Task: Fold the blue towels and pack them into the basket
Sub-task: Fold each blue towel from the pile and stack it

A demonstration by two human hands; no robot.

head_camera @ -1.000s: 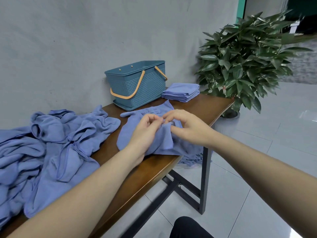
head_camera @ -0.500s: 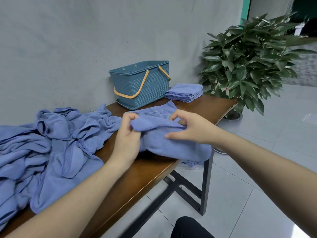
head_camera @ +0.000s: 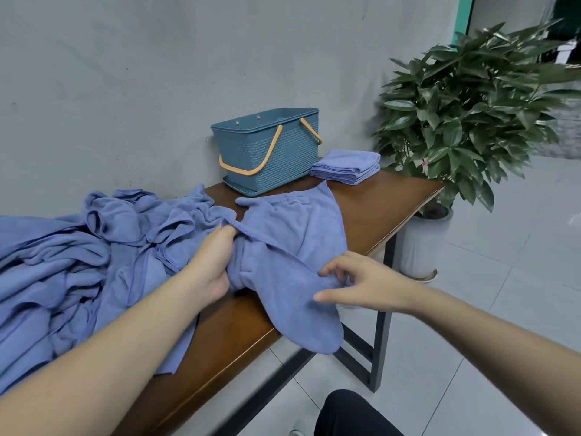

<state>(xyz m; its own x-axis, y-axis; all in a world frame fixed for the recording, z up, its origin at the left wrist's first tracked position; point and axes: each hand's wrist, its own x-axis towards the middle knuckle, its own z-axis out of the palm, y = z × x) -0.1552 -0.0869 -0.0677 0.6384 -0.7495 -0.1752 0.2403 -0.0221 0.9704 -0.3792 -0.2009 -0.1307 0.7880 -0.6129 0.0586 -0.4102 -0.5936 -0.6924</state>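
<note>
Where it spreads across the near edge of the wooden table (head_camera: 390, 199), one blue towel (head_camera: 292, 234) lies partly flat and partly hanging: its far corner points toward the basket, its lower end droops past the table edge. Left hand (head_camera: 213, 262): fingers curled, pinching the towel's stitched hem at its left side, cloth bunched under the palm. Right hand (head_camera: 361, 281): at the towel's right edge, thumb extended, fingers bent over the fabric; whether they grip or merely touch it cannot be told. The towel runs between the two hands.

Unfolded towels (head_camera: 69, 262): one heap, crumpled, left of the held towel and touching it; number within not countable. Folded towels (head_camera: 345, 166): one neat stack, several layers, at the far end of the table, just beside the basket. Basket (head_camera: 270, 152): one, teal, woven pattern, two orange handles lowered; contents hidden. Potted plant (head_camera: 478, 99): one, on the floor beyond the table's end.
</note>
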